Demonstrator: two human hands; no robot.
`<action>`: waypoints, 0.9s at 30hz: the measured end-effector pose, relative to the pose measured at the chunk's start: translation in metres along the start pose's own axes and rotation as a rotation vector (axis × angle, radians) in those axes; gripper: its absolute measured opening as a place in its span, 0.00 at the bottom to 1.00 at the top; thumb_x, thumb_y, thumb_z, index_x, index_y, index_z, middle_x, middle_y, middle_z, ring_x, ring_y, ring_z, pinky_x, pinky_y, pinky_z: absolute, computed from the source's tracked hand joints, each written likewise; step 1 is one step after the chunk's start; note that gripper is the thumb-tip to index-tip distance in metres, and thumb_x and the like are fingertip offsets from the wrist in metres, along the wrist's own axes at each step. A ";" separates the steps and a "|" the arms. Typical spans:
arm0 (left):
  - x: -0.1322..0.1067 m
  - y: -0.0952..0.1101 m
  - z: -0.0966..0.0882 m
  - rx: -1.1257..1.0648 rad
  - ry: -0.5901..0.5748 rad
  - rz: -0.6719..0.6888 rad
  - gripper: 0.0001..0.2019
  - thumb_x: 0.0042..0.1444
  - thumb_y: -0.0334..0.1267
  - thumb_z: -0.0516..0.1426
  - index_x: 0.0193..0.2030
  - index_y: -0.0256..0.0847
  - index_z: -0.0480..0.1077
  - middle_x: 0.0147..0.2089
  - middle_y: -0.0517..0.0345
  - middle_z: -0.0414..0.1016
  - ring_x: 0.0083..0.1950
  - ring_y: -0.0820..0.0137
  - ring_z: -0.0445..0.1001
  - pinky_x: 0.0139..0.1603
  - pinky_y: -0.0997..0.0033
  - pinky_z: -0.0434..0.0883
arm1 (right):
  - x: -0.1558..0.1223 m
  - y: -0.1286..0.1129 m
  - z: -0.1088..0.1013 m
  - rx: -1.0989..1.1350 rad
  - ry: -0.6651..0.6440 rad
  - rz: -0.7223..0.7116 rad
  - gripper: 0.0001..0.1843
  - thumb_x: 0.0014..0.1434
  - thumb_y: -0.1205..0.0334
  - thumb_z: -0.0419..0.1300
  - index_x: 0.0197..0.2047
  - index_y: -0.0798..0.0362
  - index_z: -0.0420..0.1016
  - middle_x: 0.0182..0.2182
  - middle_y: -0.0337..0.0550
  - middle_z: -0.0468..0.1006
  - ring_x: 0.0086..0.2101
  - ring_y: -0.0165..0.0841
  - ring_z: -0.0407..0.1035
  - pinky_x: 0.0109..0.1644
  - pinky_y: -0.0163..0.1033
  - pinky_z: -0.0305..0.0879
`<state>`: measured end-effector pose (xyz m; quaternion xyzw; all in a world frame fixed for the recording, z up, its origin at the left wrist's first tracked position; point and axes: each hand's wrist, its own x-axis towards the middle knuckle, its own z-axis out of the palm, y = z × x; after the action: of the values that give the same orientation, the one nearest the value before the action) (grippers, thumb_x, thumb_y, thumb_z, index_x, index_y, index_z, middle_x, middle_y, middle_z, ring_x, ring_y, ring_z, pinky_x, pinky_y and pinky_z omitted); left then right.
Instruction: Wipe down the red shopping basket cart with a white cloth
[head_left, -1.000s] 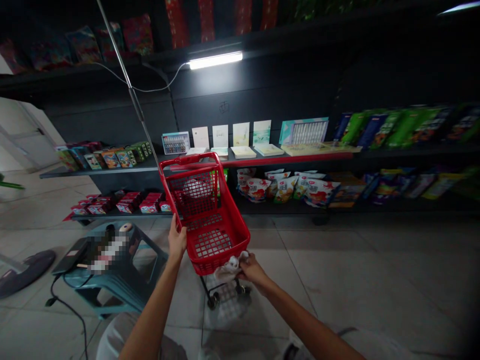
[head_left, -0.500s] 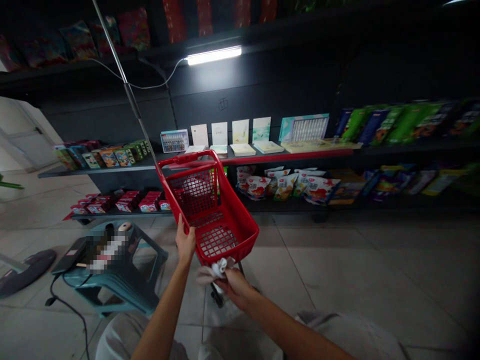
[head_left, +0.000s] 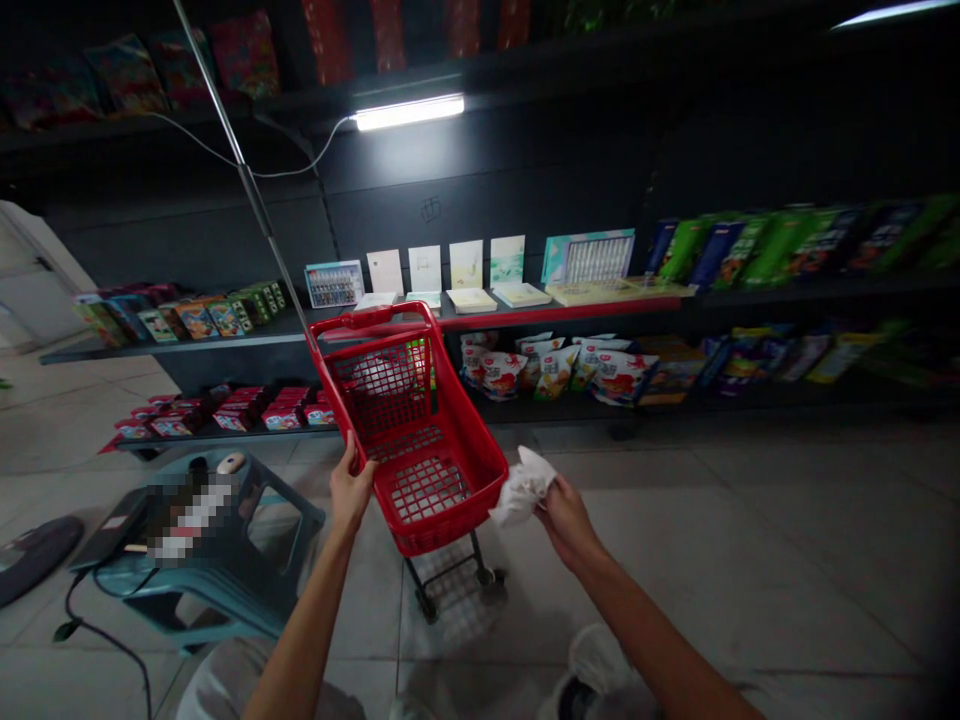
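A small red shopping cart (head_left: 472, 440) with a grid basket stands on dark wheeled legs in front of me. My left hand (head_left: 351, 490) grips the basket's left rim, thumb inside. In my right hand (head_left: 566, 515) is a crumpled white cloth (head_left: 523, 487), pinched at the basket's front right corner; whether the cloth touches the rim I cannot tell. Nothing is visible inside the basket. A thin metal pole (head_left: 259, 205) rises from behind the cart's handle (head_left: 371, 315).
Left of the cart stands a blue-green plastic stool (head_left: 202, 590) with blurred items and a cable. Behind are dark shelves with books (head_left: 466, 265), snack bags (head_left: 555, 370) and small boxes (head_left: 199, 318). A lit tube lamp (head_left: 409, 112) hangs above.
My right hand has moved the cloth from the basket's front edge rightward and up to its right corner. My left hand stays on the left rim.
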<state>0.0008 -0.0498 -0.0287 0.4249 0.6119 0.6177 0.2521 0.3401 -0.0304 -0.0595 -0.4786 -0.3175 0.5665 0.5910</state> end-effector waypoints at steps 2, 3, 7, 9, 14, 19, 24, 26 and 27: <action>0.000 0.005 -0.002 -0.020 -0.018 -0.016 0.40 0.53 0.30 0.61 0.74 0.42 0.58 0.66 0.56 0.73 0.66 0.62 0.72 0.67 0.64 0.69 | 0.007 -0.011 0.000 -0.111 0.022 -0.149 0.26 0.46 0.52 0.66 0.48 0.53 0.77 0.44 0.48 0.83 0.39 0.38 0.76 0.40 0.38 0.71; 0.000 0.008 -0.003 -0.032 -0.035 -0.025 0.41 0.53 0.30 0.60 0.75 0.41 0.57 0.68 0.56 0.71 0.66 0.62 0.72 0.66 0.64 0.69 | 0.009 -0.016 0.002 -0.176 0.023 -0.214 0.26 0.47 0.52 0.65 0.50 0.55 0.77 0.45 0.49 0.82 0.41 0.39 0.76 0.42 0.39 0.71; 0.000 0.014 -0.014 -0.052 -0.124 -0.021 0.41 0.53 0.29 0.58 0.75 0.40 0.54 0.73 0.56 0.63 0.70 0.61 0.68 0.67 0.66 0.68 | 0.003 -0.024 0.022 -0.403 -0.057 -0.396 0.27 0.53 0.56 0.58 0.54 0.57 0.77 0.50 0.52 0.82 0.46 0.42 0.76 0.51 0.43 0.71; 0.002 0.015 -0.022 -0.040 -0.166 0.004 0.41 0.52 0.29 0.58 0.75 0.40 0.55 0.74 0.56 0.61 0.71 0.61 0.65 0.69 0.66 0.66 | -0.003 -0.025 0.035 -0.505 -0.096 -0.471 0.28 0.54 0.60 0.56 0.57 0.56 0.77 0.52 0.52 0.81 0.50 0.42 0.76 0.55 0.44 0.70; 0.010 0.020 -0.039 0.020 -0.235 0.000 0.41 0.52 0.30 0.55 0.75 0.40 0.55 0.72 0.55 0.64 0.69 0.61 0.69 0.68 0.64 0.68 | -0.008 -0.024 0.061 -0.624 -0.127 -0.528 0.30 0.57 0.62 0.55 0.63 0.53 0.75 0.57 0.49 0.79 0.54 0.40 0.75 0.58 0.43 0.69; 0.017 0.038 -0.043 0.574 -0.215 0.019 0.39 0.50 0.25 0.53 0.73 0.39 0.61 0.68 0.50 0.70 0.67 0.57 0.71 0.68 0.62 0.66 | 0.009 -0.026 0.075 -0.653 -0.133 -0.541 0.30 0.59 0.63 0.54 0.65 0.54 0.73 0.57 0.50 0.79 0.52 0.41 0.76 0.56 0.44 0.71; 0.010 0.040 -0.047 0.814 -0.237 0.091 0.37 0.56 0.26 0.50 0.75 0.41 0.57 0.65 0.48 0.74 0.63 0.58 0.75 0.64 0.64 0.68 | 0.031 -0.033 0.082 -0.635 -0.072 -0.613 0.31 0.59 0.64 0.54 0.65 0.55 0.72 0.57 0.51 0.79 0.51 0.41 0.77 0.55 0.42 0.72; 0.009 0.038 -0.051 0.877 -0.225 0.097 0.34 0.58 0.29 0.50 0.73 0.42 0.59 0.59 0.47 0.79 0.59 0.57 0.78 0.62 0.61 0.70 | 0.039 -0.038 0.083 -0.629 -0.039 -0.622 0.31 0.58 0.64 0.55 0.65 0.54 0.72 0.57 0.51 0.79 0.50 0.41 0.77 0.54 0.42 0.72; 0.011 0.038 -0.052 0.919 -0.213 0.093 0.32 0.59 0.31 0.51 0.72 0.42 0.60 0.56 0.46 0.81 0.57 0.56 0.79 0.60 0.60 0.71 | 0.042 -0.041 0.082 -0.624 -0.024 -0.626 0.31 0.58 0.63 0.56 0.65 0.54 0.72 0.56 0.51 0.79 0.50 0.41 0.77 0.54 0.43 0.72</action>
<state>-0.0401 -0.0731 0.0167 0.5804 0.7728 0.2467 0.0714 0.2861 0.0319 -0.0006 -0.5080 -0.6100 0.2427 0.5576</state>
